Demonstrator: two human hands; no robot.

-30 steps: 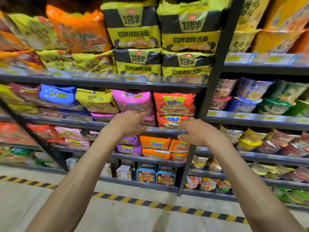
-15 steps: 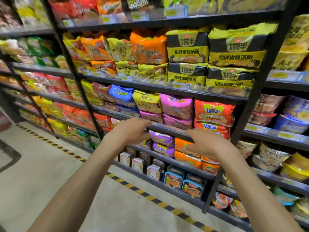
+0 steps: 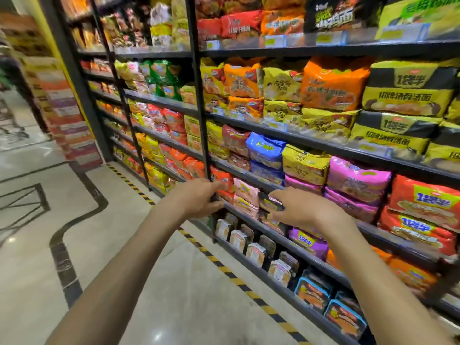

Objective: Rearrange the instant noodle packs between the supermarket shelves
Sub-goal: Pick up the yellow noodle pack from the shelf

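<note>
Bracketing a dark noodle pack (image 3: pixel 270 202) right of the upright post (image 3: pixel 205 145), our right hand (image 3: pixel 301 211) spreads forefinger and thumb wide; the pack faces us, long axis running away from the post. Our left hand (image 3: pixel 196 199) hovers slack beside it.

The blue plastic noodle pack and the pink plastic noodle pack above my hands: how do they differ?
The blue plastic noodle pack bears a yellow mark, the pink plastic noodle pack a green one. The blue pack lies left of the yellow plastic pack, the pink pack right of it. Both rest on a pack of their own colour.
</note>
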